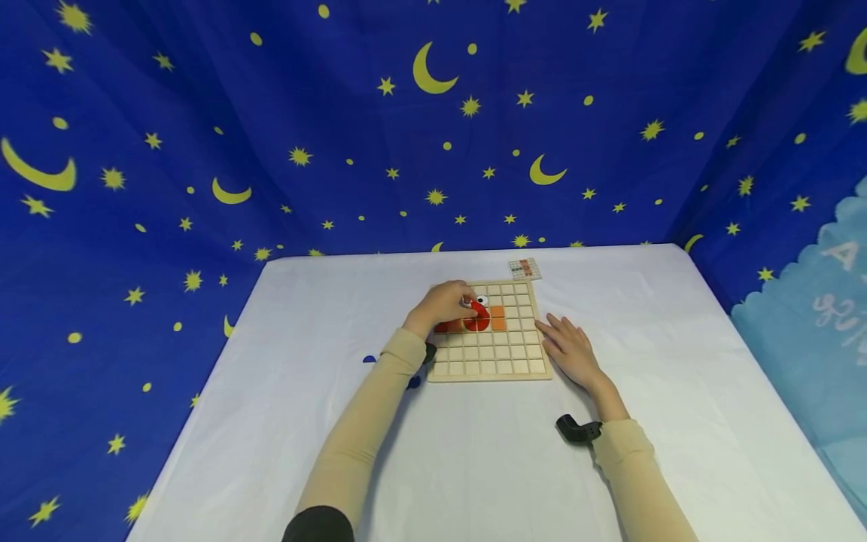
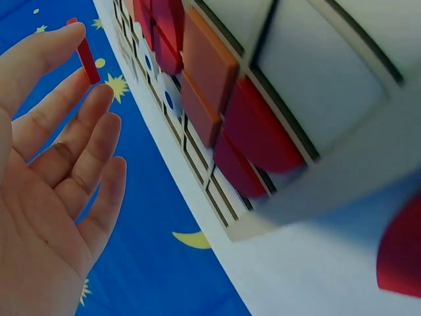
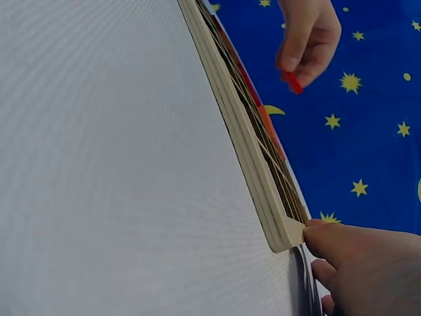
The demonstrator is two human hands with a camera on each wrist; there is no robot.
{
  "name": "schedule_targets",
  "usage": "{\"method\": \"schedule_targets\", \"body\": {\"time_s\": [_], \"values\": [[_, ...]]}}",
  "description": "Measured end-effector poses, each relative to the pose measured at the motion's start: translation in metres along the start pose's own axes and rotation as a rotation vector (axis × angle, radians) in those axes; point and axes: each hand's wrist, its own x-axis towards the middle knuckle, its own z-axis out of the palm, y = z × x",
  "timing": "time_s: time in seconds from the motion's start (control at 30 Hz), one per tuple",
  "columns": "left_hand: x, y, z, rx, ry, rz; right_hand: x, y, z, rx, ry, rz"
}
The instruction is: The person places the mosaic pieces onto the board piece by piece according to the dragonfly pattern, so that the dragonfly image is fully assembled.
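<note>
My left hand is over the upper left of a wooden grid board. Its thumb and fingertips pinch a small red tile, held edge-on above the board in the left wrist view. Set in the grid are orange square tiles, rounded red tiles and a white-and-blue eye tile. The hand and forearm cover part of the board's left side in the head view. My right hand lies beside the board's right edge, fingers extended, with fingertips touching the frame; its thumb meets the corner in the right wrist view.
A small pattern card lies behind the board's far right edge. Dark blue pieces show beside the left sleeve, and a loose red piece lies near the board. A starry blue curtain hangs behind the white table.
</note>
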Motion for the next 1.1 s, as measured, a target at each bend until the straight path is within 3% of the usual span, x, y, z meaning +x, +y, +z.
{"method": "schedule_targets", "body": {"time_s": [0.23,0.57,0.87,1.1], "values": [[0.01,0.009,0.0,-0.024,-0.032,-0.006,0.001,0.001,0.002,0.002,0.031,-0.012],[0.026,0.025,0.01,0.089,-0.071,0.006,0.001,0.001,0.002,0.004,0.013,-0.009],[0.032,0.033,0.021,0.131,-0.074,0.019,0.0,0.001,0.001,0.0,0.018,-0.005],[0.038,0.037,0.029,0.24,-0.084,0.036,0.0,0.001,0.001,0.009,0.017,-0.002]]}}
